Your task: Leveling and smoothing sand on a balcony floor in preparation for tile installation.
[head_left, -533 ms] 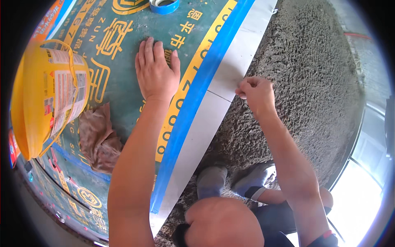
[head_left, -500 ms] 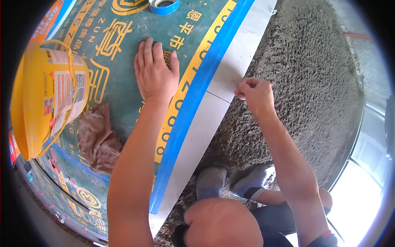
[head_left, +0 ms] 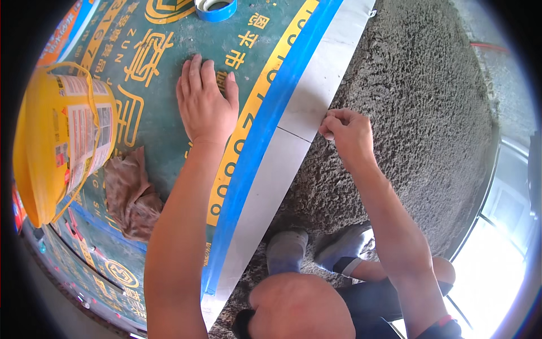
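My left hand (head_left: 208, 104) lies flat with its fingers stretched out on a green protective sheet (head_left: 161, 169) printed in yellow. Blue tape (head_left: 261, 125) runs along the sheet's edge, beside a strip of pale tile (head_left: 316, 85). A thin dark joint crosses this tile strip. Close to the joint's outer end, my right hand (head_left: 351, 138) is closed in a pinch at the tile's edge, above rough grey mortar (head_left: 418, 118). Whatever is between those fingertips, if anything, is too small or hidden to make out.
Left on the sheet stand a yellow bucket (head_left: 42, 141) and a crumpled brown cloth (head_left: 132, 198). A blue tape roll (head_left: 217, 10) lies beyond my left hand. A small white clip (head_left: 372, 13) sits at the tile edge. My feet (head_left: 287, 248) are on the mortar.
The view has shifted slightly, so most things appear a little farther left. My left hand stays flat on the sheet; my right hand remains pinched at the joint, its fingers slightly more curled.
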Motion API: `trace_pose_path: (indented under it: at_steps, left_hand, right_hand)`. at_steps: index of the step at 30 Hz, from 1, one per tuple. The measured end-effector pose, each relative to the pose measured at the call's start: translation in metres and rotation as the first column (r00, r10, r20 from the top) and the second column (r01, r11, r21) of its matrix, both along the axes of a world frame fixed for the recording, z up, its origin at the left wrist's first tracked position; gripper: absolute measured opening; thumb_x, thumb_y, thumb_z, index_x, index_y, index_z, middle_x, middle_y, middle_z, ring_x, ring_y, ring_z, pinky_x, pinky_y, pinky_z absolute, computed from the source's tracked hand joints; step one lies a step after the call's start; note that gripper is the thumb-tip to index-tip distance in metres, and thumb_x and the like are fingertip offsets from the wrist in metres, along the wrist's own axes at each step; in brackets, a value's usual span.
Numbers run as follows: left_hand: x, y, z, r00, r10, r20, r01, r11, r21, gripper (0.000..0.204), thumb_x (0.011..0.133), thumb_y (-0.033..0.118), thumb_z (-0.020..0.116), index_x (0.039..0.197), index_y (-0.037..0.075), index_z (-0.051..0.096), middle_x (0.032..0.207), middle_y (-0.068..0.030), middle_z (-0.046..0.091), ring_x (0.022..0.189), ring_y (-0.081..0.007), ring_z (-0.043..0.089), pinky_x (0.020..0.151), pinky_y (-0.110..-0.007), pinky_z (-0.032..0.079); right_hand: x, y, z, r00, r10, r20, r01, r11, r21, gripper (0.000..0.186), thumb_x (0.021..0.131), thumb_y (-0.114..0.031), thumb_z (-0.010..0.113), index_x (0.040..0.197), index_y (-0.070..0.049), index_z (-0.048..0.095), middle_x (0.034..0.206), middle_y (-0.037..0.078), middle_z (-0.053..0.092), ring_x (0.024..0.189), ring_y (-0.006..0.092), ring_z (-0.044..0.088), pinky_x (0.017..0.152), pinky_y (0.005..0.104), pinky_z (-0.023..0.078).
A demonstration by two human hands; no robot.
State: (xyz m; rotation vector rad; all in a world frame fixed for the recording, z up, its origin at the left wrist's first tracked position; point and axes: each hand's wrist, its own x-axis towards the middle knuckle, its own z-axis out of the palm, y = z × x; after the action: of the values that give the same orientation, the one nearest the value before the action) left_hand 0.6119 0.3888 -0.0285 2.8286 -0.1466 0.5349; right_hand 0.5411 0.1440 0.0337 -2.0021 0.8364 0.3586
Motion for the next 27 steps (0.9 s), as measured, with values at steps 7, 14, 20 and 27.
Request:
trace_pose_path:
  at_steps: [7,14,20,27]
  left_hand:
    - [0.001,0.001,0.0,1.0,-0.017,0.017,0.017,1.0,-0.015,0.044,0.097,0.036,0.055,0.126,0.003,0.055,0.139,-0.0167,0.053,0.134,-0.0345,0.045,0.113,-0.046,0.035]
    - [-0.002,0.0,-0.003,1.0,-0.007,-0.004,0.007,1.0,0.009,0.044,0.097,0.036,0.055,0.126,0.003,0.055,0.14,-0.0167,0.052,0.134,-0.034,0.045,0.113,-0.045,0.034]
    - [0.002,0.001,0.001,1.0,-0.017,0.014,0.016,1.0,0.02,0.045,0.098,0.038,0.054,0.126,0.003,0.055,0.14,-0.0166,0.052,0.135,-0.0336,0.044,0.114,-0.045,0.034]
    - [-0.002,-0.002,-0.003,1.0,-0.015,0.017,0.014,1.0,0.024,0.045,0.098,0.038,0.053,0.126,0.003,0.055,0.139,-0.0159,0.052,0.135,-0.0332,0.044,0.113,-0.045,0.034]
  right_hand:
    - [0.005,-0.005,-0.003,1.0,-0.001,0.0,0.001,0.998,0.068,0.02,0.09,-0.012,0.059,0.097,0.002,0.07,0.076,0.009,0.072,0.069,0.0116,0.068,0.067,0.0256,0.054]
    - [-0.003,-0.005,-0.01,0.998,-0.037,0.047,0.034,0.997,0.071,0.018,0.09,-0.01,0.058,0.094,0.002,0.071,0.075,0.008,0.072,0.068,0.0119,0.067,0.067,0.0261,0.054]
    - [0.001,-0.009,-0.007,0.999,-0.022,0.024,0.02,0.995,0.098,0.018,0.09,-0.01,0.059,0.095,0.001,0.072,0.075,0.008,0.072,0.071,0.0118,0.069,0.068,0.0257,0.054]
    - [0.009,-0.004,0.003,0.997,-0.043,-0.059,0.047,0.997,0.055,0.02,0.089,-0.009,0.055,0.085,0.001,0.072,0.074,0.008,0.072,0.067,0.0111,0.068,0.064,0.0264,0.054]
